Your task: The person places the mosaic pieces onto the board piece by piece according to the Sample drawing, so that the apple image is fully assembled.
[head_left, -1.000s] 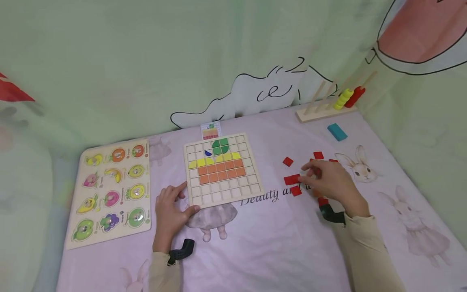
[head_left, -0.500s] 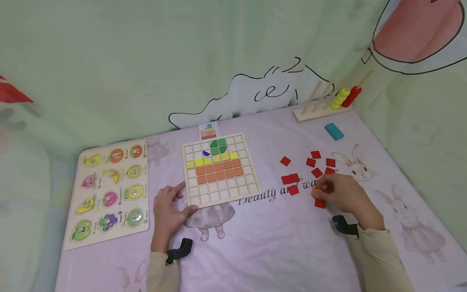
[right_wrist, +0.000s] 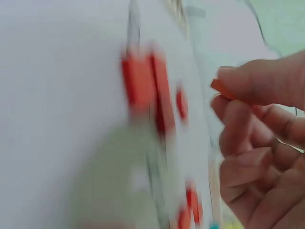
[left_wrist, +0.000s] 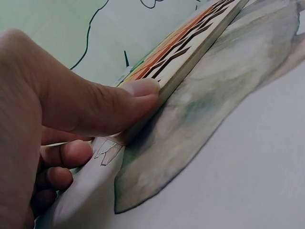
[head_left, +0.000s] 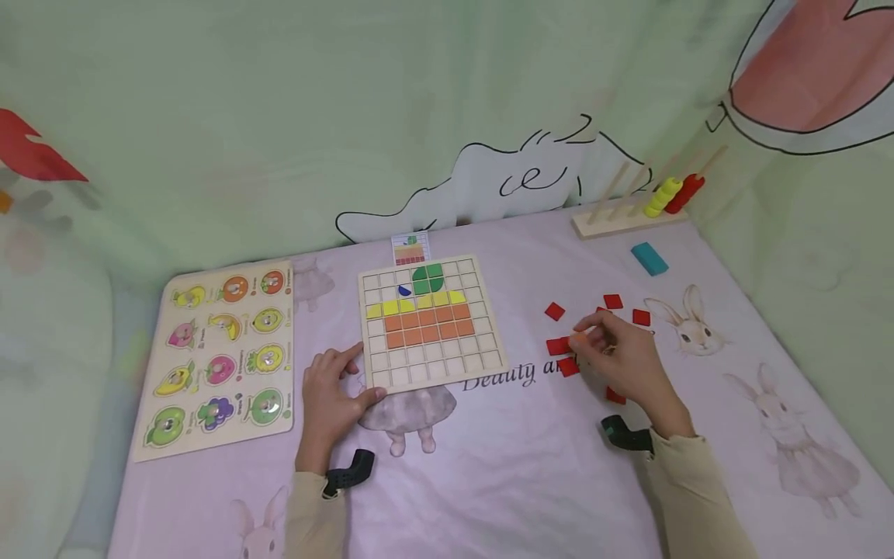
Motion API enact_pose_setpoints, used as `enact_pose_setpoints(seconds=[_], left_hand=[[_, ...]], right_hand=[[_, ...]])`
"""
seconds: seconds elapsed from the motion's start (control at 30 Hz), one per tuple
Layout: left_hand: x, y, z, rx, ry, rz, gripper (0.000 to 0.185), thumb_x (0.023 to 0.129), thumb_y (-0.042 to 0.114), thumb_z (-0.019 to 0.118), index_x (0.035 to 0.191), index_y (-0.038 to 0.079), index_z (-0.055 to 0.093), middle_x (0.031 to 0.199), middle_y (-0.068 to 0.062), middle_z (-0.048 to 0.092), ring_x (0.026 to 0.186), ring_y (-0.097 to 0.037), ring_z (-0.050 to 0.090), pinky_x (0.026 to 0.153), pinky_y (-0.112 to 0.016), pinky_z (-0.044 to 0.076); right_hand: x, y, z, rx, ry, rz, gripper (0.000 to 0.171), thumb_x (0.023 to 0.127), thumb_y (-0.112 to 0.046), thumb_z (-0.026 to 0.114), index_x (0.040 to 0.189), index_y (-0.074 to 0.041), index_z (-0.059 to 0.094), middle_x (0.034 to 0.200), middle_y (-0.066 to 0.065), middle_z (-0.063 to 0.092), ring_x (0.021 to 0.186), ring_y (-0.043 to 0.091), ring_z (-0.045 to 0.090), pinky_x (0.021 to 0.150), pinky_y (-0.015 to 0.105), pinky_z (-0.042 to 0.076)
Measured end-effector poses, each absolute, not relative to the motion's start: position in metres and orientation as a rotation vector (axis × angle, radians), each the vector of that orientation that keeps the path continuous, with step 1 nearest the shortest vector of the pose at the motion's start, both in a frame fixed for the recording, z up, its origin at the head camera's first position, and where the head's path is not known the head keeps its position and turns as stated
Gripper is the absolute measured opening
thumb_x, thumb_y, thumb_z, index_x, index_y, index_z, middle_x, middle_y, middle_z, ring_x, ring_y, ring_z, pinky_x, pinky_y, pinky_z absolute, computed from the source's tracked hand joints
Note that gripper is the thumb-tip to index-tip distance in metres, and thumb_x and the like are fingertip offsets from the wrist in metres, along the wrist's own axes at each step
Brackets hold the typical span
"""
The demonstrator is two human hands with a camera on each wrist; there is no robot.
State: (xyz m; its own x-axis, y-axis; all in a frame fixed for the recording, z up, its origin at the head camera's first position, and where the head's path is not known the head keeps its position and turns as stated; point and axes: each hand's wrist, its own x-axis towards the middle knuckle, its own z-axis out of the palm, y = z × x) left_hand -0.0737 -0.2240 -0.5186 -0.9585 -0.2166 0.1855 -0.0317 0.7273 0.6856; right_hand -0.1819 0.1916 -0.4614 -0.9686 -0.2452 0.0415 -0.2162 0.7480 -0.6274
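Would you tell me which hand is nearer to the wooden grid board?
Left. The left hand grips the near-left corner of the wooden grid board, thumb on its edge. The right hand is off to the board's right, among the red tiles, pinching an orange tile.

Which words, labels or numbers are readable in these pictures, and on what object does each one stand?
"Beauty a…": script on the pink table cover, below the grid board; the right hand hides the rest.
Small labels on the fruit puzzle board: too small to read.
Pattern card: no legible text.
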Motion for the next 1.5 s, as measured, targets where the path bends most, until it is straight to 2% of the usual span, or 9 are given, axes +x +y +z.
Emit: enact_pose_setpoints(seconds=[0.13,0.3,0.43,0.57,0.73,0.87,0.97,1.27,1.5], left_hand=[[-0.074,-0.224,-0.519,0.216,-2.685,-1.075,0.077,0.066,0.031,0.096,0.133,0.003,0.072,0.087,-0.006,0.057,0.086,-0.020,0.044,0.083,-0.042,0.033],[-0.078,-0.222,-0.520,0.226,-2.700,-1.096,0.076,0.065,0.026,0.095,0.134,0.004,0.072,0.088,-0.006,0.058,0.088,-0.021,0.046,0.084,-0.042,0.033],[-0.082,-0.220,-0.519,0.215,-2.703,-1.108,0.076,0.065,0.025,0.094,0.134,0.004,0.072,0.088,-0.006,0.058,0.089,-0.022,0.047,0.084,-0.042,0.033],[-0.085,-0.218,-0.519,0.198,-2.713,-1.115,0.075,0.065,0.027,0.093,0.134,0.004,0.072,0.089,-0.005,0.058,0.090,-0.023,0.048,0.085,-0.042,0.034],[-0.086,-0.218,-0.520,0.176,-2.715,-1.090,0.075,0.066,0.030,0.094,0.134,0.005,0.072,0.087,-0.004,0.058,0.089,-0.023,0.048,0.083,-0.042,0.034],[-0.086,-0.219,-0.521,0.172,-2.707,-1.081,0.076,0.064,0.031,0.095,0.132,0.005,0.073,0.085,-0.004,0.057,0.087,-0.022,0.046,0.082,-0.041,0.034],[-0.085,-0.220,-0.522,0.178,-2.706,-1.079,0.076,0.064,0.031,0.095,0.132,0.005,0.073,0.085,-0.003,0.057,0.086,-0.022,0.046,0.081,-0.041,0.034],[-0.083,-0.224,-0.524,0.198,-2.706,-1.067,0.076,0.064,0.031,0.095,0.132,0.005,0.073,0.085,-0.003,0.057,0.085,-0.021,0.046,0.081,-0.040,0.034],[-0.080,-0.227,-0.525,0.216,-2.693,-1.068,0.075,0.064,0.029,0.095,0.132,0.004,0.073,0.086,-0.003,0.057,0.086,-0.020,0.045,0.081,-0.041,0.034]], right_hand=[[-0.191,0.138,-0.466,-0.423,2.797,-1.189,0.027,0.088,-0.020,0.088,0.109,-0.009,0.075,0.085,0.006,0.074,0.075,0.019,0.064,0.064,0.021,0.050],[-0.195,0.069,-0.468,-0.495,2.619,-1.365,0.035,0.080,-0.017,0.094,0.108,-0.003,0.078,0.081,0.005,0.075,0.070,0.017,0.065,0.065,0.020,0.050],[-0.199,0.025,-0.468,-0.542,2.508,-1.411,0.036,0.081,-0.018,0.093,0.111,-0.003,0.079,0.081,0.004,0.075,0.071,0.014,0.067,0.066,0.020,0.052],[-0.205,-0.005,-0.472,-0.565,2.435,-1.439,0.033,0.087,-0.018,0.089,0.115,-0.003,0.078,0.085,0.005,0.077,0.075,0.014,0.071,0.070,0.021,0.054],[-0.209,-0.031,-0.476,-0.665,2.454,-1.351,0.029,0.091,-0.017,0.084,0.117,-0.005,0.077,0.089,0.005,0.080,0.078,0.013,0.073,0.070,0.022,0.054],[-0.211,-0.047,-0.477,-0.755,2.527,-1.180,0.025,0.092,-0.018,0.084,0.114,-0.009,0.078,0.084,0.000,0.074,0.071,0.011,0.063,0.066,0.023,0.047],[-0.213,-0.056,-0.478,-0.795,2.579,-1.049,0.022,0.091,-0.020,0.084,0.112,-0.012,0.079,0.081,-0.003,0.068,0.073,0.011,0.057,0.066,0.026,0.043],[-0.218,-0.070,-0.481,-0.838,2.641,-0.907,0.022,0.091,-0.023,0.083,0.112,-0.016,0.081,0.087,-0.002,0.069,0.082,0.016,0.060,0.070,0.031,0.047],[-0.219,-0.077,-0.484,-0.842,2.651,-0.888,0.015,0.093,-0.025,0.082,0.105,-0.017,0.083,0.088,-0.002,0.070,0.084,0.015,0.061,0.072,0.032,0.048]])
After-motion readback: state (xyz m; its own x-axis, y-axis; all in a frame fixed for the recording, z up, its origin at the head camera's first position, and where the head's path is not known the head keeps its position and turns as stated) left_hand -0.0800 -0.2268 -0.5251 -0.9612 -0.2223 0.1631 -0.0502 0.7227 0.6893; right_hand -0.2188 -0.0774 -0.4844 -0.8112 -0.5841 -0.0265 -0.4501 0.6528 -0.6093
